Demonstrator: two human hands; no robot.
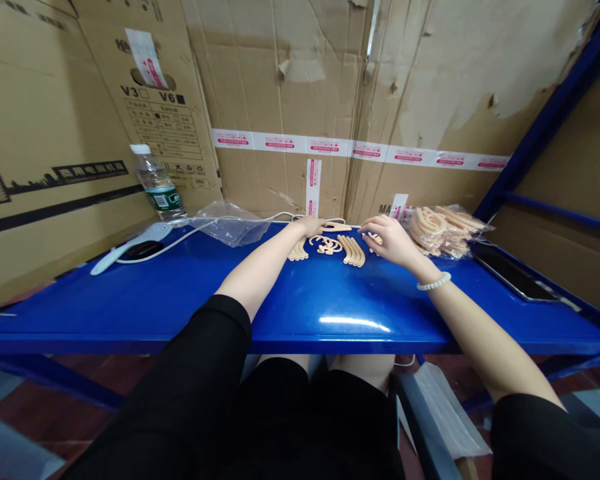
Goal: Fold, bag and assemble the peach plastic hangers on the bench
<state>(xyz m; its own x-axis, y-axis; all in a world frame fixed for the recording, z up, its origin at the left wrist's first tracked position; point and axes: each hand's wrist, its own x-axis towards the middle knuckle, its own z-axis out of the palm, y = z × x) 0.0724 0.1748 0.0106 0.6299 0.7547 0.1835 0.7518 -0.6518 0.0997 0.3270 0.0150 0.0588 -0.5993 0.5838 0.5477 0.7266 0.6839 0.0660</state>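
Note:
At the back of the blue table, my left hand reaches flat over the pieces, its fingertips at a long pale wooden piece. Under its wrist lies a row of curved wooden strips, partly hidden. My right hand, with a beaded bracelet on its wrist, hovers with bent, parted fingers over a little heap of small wooden pieces. I see nothing held in it. Between my hands lie loose ring-shaped and small wooden parts and a fanned row of curved strips.
A clear bag of wooden parts sits right of my right hand, with a phone beyond it. Leftward are a plastic bag, a water bottle, a light-blue brush-like object and a white cable. Cardboard walls enclose the back.

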